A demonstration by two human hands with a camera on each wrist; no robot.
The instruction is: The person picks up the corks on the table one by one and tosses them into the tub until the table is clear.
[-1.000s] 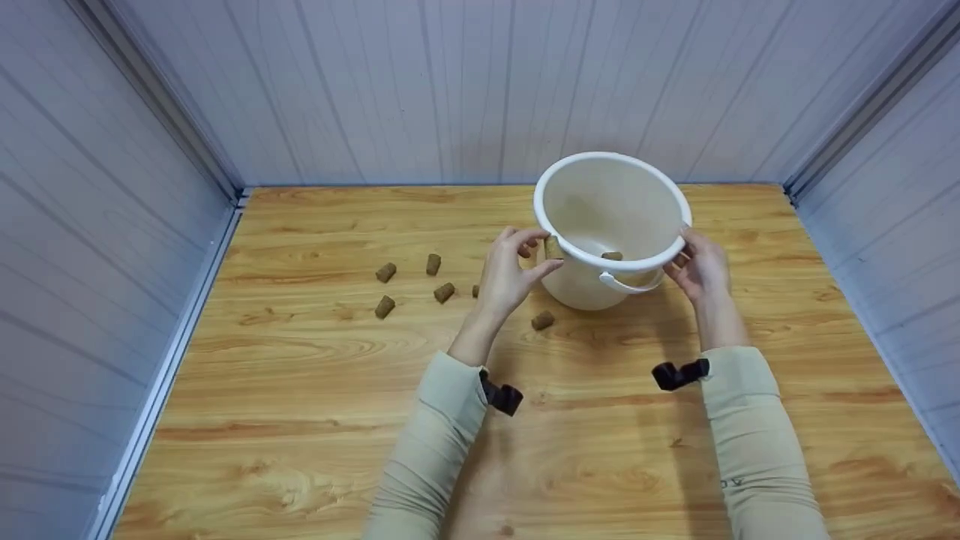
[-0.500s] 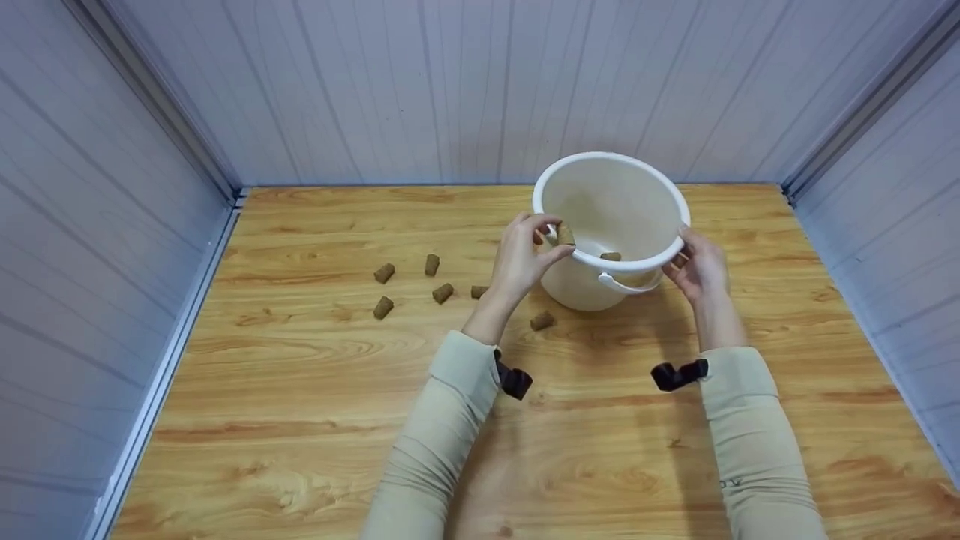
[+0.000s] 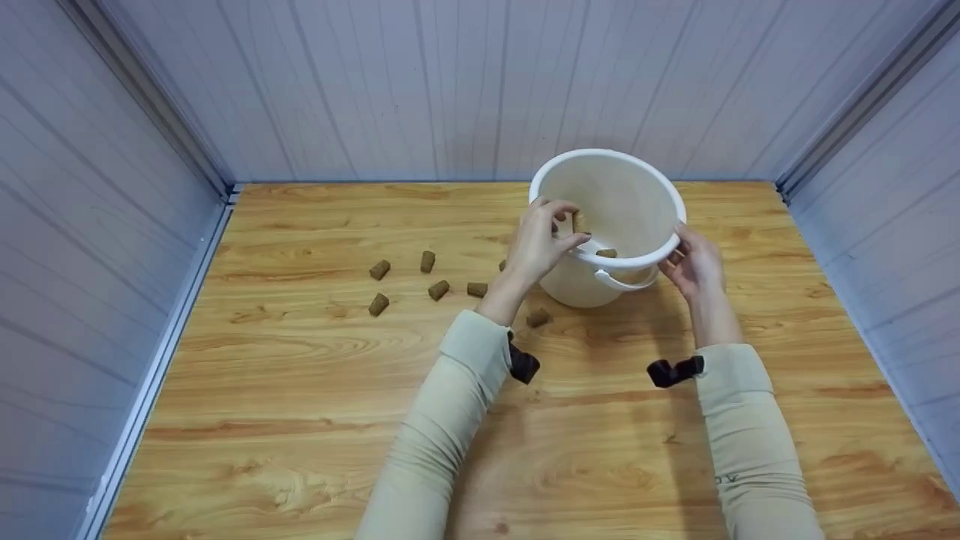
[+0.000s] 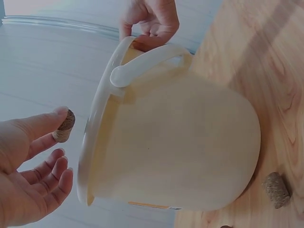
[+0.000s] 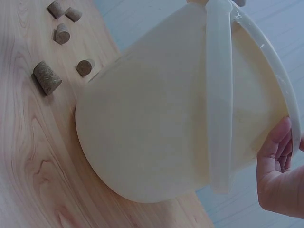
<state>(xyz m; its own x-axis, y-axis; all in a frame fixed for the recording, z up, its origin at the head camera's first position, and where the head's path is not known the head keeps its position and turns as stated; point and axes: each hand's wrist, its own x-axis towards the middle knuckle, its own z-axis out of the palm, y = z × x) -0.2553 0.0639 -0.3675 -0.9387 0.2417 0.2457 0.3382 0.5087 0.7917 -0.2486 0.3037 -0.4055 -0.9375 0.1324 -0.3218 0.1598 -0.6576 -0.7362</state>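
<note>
My left hand (image 3: 538,238) pinches a brown cork stopper (image 4: 64,126) between thumb and forefinger, over the near-left rim of a white bucket (image 3: 585,289). In the left wrist view the other fingers are spread below the cork, which is just outside the rim line. My right hand (image 3: 697,262) grips the bucket's rim on the right side, thumb and fingers on either side of it. The bucket stands upright with its white handle (image 3: 626,283) hanging at the front. Another cork (image 3: 606,253) lies inside the bucket.
Several corks lie on the wooden table (image 3: 315,420) left of the bucket, such as one cork (image 3: 379,304) at the far left. A single cork (image 3: 538,318) lies close in front of the bucket. Panel walls (image 3: 360,90) enclose the back and sides.
My left hand has carried its cork rightward and up, from outside the bucket's left side to over its opening. The right hand has kept its grip on the rim.
</note>
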